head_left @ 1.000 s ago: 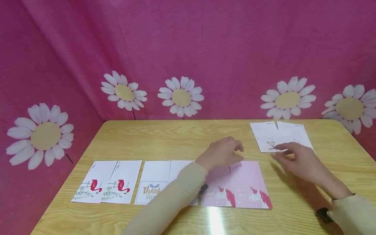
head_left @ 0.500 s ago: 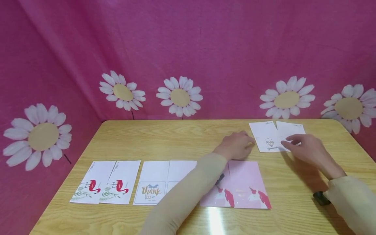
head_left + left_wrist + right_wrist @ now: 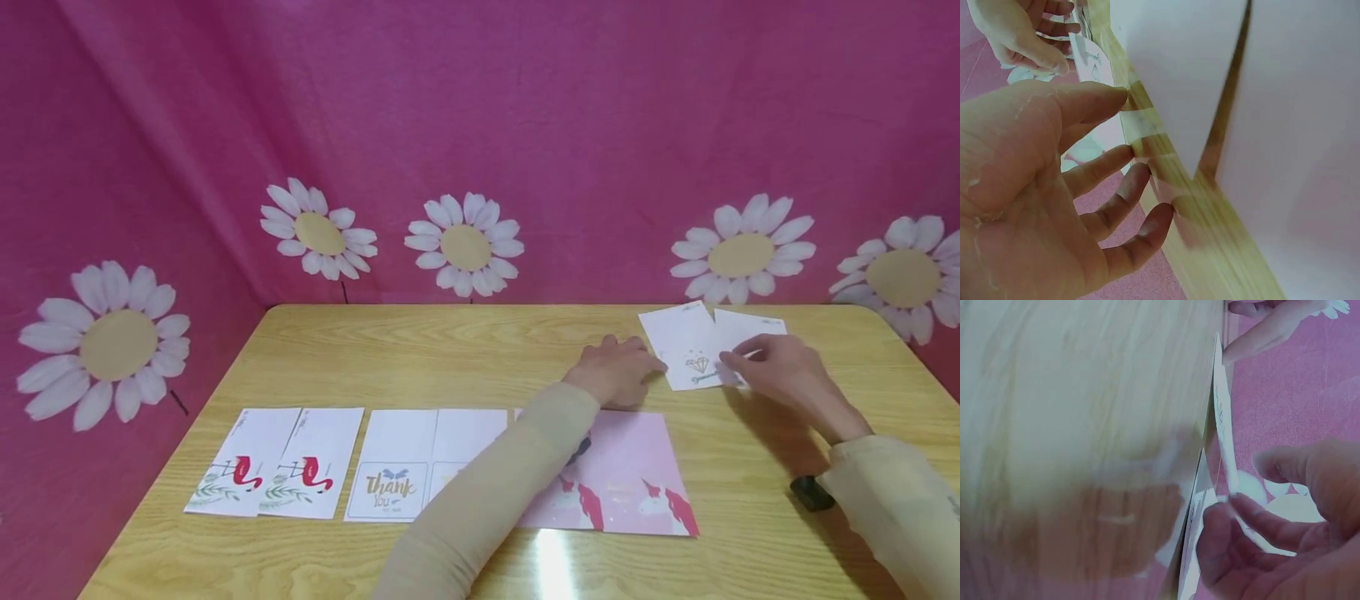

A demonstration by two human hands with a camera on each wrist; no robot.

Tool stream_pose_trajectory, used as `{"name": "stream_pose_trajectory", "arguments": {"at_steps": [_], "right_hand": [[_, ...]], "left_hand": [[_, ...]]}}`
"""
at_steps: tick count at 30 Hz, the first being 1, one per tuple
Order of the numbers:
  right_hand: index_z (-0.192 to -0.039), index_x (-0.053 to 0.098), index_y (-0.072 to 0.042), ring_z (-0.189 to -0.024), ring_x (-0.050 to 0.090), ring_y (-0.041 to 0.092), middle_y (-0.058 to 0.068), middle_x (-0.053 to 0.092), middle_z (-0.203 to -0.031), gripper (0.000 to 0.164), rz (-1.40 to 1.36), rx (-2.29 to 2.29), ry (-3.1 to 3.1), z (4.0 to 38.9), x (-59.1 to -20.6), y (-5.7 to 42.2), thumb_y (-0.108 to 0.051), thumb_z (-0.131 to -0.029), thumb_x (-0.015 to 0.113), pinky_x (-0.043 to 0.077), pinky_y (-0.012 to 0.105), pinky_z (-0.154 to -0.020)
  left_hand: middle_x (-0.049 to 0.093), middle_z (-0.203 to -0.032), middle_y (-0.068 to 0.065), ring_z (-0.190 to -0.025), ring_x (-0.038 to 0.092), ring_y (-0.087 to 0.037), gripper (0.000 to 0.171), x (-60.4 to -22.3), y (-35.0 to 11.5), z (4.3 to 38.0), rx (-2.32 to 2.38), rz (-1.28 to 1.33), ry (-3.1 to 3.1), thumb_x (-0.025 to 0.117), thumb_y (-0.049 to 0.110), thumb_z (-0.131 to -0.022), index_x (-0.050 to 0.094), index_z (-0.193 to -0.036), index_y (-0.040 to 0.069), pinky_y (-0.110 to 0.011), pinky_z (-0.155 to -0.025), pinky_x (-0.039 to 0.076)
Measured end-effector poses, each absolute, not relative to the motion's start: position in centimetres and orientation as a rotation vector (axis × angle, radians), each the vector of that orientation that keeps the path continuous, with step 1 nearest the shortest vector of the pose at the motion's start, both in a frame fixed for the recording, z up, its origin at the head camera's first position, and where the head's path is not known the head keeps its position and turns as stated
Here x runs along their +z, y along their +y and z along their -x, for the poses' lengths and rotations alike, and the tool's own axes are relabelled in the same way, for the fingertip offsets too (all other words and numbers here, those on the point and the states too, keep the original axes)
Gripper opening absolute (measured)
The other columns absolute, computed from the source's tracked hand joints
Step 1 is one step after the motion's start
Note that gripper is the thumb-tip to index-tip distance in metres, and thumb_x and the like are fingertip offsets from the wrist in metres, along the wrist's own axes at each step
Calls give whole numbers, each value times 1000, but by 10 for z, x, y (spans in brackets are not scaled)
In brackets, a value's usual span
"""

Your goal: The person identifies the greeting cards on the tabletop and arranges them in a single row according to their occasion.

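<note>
Two white cards lie at the table's far right. The left one (image 3: 671, 337), printed with a diamond, is slanted and overlaps the other card (image 3: 753, 323), whose front part my right hand hides. With a fingertip, my left hand (image 3: 617, 371) touches the left card's left edge; its fingers are loosely bent and apart in the left wrist view. My right hand (image 3: 787, 379) has its fingertips on the cards beside the diamond print. In the right wrist view its thumb (image 3: 1282, 464) stands apart from the fingers touching the card edges.
Along the front lie two flamingo cards (image 3: 307, 462), two "Thank You" cards (image 3: 397, 437) and two pink unicorn cards (image 3: 637, 458). My left sleeve (image 3: 487, 500) crosses above some of them. A pink curtain (image 3: 585, 150) with daisies hangs behind the wooden table (image 3: 450, 354).
My left hand has moved right and reached the diamond card's left edge. My right hand has shifted slightly away and right over the cards. The left card has turned and overlaps the other more.
</note>
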State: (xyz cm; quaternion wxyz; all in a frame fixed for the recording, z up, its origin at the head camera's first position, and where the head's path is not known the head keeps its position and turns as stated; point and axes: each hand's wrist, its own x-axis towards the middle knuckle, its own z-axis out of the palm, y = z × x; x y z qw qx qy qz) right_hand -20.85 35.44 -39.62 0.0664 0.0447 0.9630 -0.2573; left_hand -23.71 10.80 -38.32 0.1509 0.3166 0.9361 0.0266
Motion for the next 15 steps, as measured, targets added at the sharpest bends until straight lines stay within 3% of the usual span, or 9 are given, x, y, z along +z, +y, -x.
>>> {"name": "stream_pose_trajectory", "arguments": {"at_steps": [6, 9, 13, 15], "right_hand": [[-126, 57, 10, -75, 67, 21, 31, 71, -105, 54, -236, -988, 2952, 208, -399, 350, -36, -98, 64, 49, 27, -62], [-129, 56, 10, -70, 67, 13, 27, 74, -101, 54, -291, -1095, 2919, 208, -401, 350, -33, -98, 66, 52, 25, -60], [-139, 50, 9, -72, 70, 6, 23, 73, -109, 61, -394, -1298, 2785, 207, -402, 350, -36, -100, 64, 60, 27, -66], [-144, 47, 8, -73, 71, 4, 10, 75, -100, 65, -442, -1406, 2714, 205, -401, 350, -38, -101, 63, 62, 28, -69]], "left_hand": [[46, -149, 18, -122, 43, -12, 50, -382, 108, 238, 88, -895, 2677, 52, 29, -103, 47, -148, 50, -36, -104, 41], [44, -152, 18, -127, 41, -12, 51, -382, 107, 239, 99, -893, 2659, 54, 34, -102, 46, -149, 49, -37, -108, 40], [43, -156, 16, -139, 41, -11, 53, -385, 103, 243, 285, -860, 2632, 55, 40, -101, 45, -152, 44, -36, -115, 39], [45, -156, 12, -143, 42, -10, 53, -387, 100, 246, 457, -814, 2630, 55, 42, -101, 45, -154, 37, -33, -116, 39]]}}
